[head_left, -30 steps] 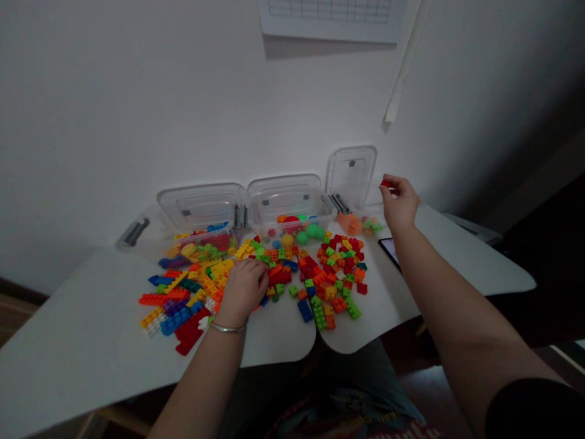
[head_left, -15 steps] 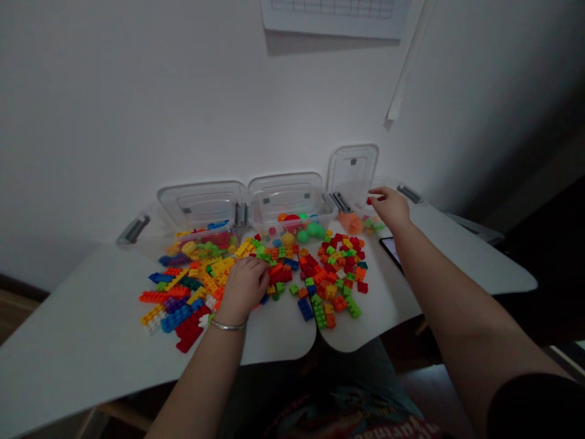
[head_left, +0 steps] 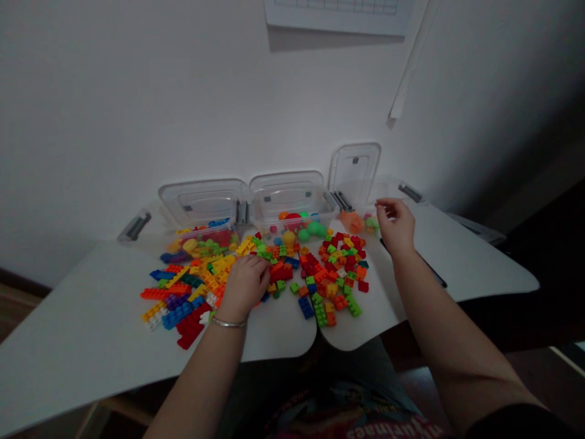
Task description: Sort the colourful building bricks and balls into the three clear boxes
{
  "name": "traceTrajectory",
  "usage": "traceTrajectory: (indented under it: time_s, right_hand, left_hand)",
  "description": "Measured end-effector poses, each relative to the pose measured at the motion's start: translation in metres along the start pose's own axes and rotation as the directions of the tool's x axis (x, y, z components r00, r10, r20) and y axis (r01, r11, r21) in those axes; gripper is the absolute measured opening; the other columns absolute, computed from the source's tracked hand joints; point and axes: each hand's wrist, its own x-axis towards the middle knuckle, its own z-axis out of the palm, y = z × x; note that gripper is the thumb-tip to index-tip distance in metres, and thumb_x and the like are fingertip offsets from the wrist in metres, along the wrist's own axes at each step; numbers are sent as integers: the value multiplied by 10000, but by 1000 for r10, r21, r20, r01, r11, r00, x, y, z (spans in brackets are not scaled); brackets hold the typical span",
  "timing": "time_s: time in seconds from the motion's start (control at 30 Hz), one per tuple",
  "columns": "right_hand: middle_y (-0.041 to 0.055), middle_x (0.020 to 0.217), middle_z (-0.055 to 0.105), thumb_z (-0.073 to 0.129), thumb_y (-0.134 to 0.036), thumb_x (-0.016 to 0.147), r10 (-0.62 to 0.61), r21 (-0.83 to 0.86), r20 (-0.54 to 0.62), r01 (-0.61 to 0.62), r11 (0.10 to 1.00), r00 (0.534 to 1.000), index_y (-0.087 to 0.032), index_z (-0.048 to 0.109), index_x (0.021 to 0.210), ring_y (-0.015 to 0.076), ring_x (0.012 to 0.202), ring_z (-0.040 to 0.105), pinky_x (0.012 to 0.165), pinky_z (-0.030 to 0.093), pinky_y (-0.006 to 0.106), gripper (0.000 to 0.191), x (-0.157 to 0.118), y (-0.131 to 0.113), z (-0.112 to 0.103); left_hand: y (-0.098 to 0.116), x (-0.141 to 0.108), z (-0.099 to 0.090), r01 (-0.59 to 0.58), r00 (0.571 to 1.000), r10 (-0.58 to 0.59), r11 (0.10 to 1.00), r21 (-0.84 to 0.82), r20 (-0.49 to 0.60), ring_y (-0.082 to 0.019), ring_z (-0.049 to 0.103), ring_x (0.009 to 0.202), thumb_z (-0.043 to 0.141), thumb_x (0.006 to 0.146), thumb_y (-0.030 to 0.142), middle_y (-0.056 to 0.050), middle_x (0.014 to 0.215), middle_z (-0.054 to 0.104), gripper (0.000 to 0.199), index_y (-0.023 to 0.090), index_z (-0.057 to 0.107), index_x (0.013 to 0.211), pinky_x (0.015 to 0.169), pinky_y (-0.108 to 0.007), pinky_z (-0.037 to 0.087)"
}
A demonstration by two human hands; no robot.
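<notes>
My left hand (head_left: 247, 281) rests palm down on the pile of toy bricks (head_left: 219, 268), its fingers curled inward. The fingertips are hidden, so what they hold, if anything, does not show. Over at the right, my right hand (head_left: 397, 227) hangs above the table beside the small clear box (head_left: 375, 213). Its thumb and fingers are apart, and no brick shows between them. Green and orange bricks (head_left: 371, 224) lie inside that box. A second group of small bricks (head_left: 340, 268), mostly red, orange and green, lies between my hands.
A left clear box (head_left: 201, 247) holds mixed bricks, and the middle clear box (head_left: 297, 213) holds coloured balls. Their lids (head_left: 356, 167) lean against the wall. A dark phone (head_left: 432, 271) lies by my right forearm. A gap (head_left: 316, 341) parts the two tabletops at the front.
My right hand has moved slightly down and right. The red brick at its fingertips is out of sight now. My left hand stays in place on the pile.
</notes>
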Motion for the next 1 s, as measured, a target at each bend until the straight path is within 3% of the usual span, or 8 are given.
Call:
traceTrajectory:
  time_s: [0.2, 0.33, 0.47, 0.67, 1.0]
  right_hand:
    - [106, 971, 700, 535, -344, 776, 139, 25, 200, -147, 989, 970, -168, 688, 926, 197, 767, 616, 710, 516, 350, 277, -50, 29, 16]
    - [116, 1005, 708, 551, -358, 758, 224, 18, 286, -239, 971, 932, -165, 696, 954, 219, 804, 635, 732, 526, 379, 311, -61, 42, 24]
    - [91, 911, 723, 585, -379, 740, 331, -12, 331, -347, 938, 884, -174, 715, 960, 212, 759, 643, 731, 524, 375, 328, -65, 48, 24]
    - [61, 900, 739, 619, -408, 739, 341, -40, 367, -352, 935, 866, -202, 729, 981, 209, 773, 650, 732, 519, 357, 336, -66, 52, 23]
    - [91, 954, 745, 566, -310, 802, 307, -136, 350, -276, 951, 885, -186, 728, 999, 216, 820, 667, 803, 511, 361, 284, -66, 48, 21]
  left_hand:
    - [2, 0, -2, 13, 1000, -13, 1000, 7, 25, -253, 617, 919, 453, 882, 215, -89, 929, 720, 250, 184, 701, 903, 879, -426, 489]
    - [3, 0, -3, 14, 1000, -14, 1000, 9, 19, -250, 619, 918, 453, 878, 213, -85, 927, 722, 252, 192, 704, 897, 888, -425, 487]
    - [2, 0, -3, 9, 1000, -9, 1000, 11, 13, -244, 619, 895, 443, 888, 219, -81, 906, 721, 264, 193, 705, 888, 877, -419, 489]
    - [0, 0, 0, 8, 1000, -8, 1000, 13, 25, -251, 622, 906, 449, 886, 220, -85, 916, 723, 256, 178, 701, 903, 871, -419, 488]
    - [1, 1, -2, 26, 999, -26, 1000, 6, 38, -259, 625, 929, 447, 885, 222, -87, 931, 724, 263, 178, 704, 926, 895, -427, 486]
